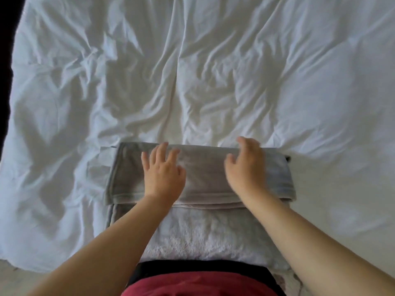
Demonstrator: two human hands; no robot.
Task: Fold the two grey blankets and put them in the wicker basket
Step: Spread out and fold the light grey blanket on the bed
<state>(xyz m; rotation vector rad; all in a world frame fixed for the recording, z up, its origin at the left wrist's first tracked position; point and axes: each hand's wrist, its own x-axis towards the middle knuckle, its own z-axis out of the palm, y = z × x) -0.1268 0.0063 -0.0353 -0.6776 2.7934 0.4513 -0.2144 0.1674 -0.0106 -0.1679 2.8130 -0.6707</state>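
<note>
A grey blanket (205, 174) lies on the white bed near its front edge, its smooth grey flap folded over a fluffy pale underside (205, 233) that shows nearer me. My left hand (163, 171) lies flat on the left half of the folded flap, fingers spread. My right hand (245, 165) is over the right half, near the far fold, with fingers loosely bent and holding nothing. Only this one blanket is in sight, and the wicker basket is out of view.
The rumpled white duvet (192, 71) covers the bed beyond and on both sides of the blanket. The duvet's left edge drops to a dark floor (5, 60). My red top and dark waistband (203, 280) are at the bottom.
</note>
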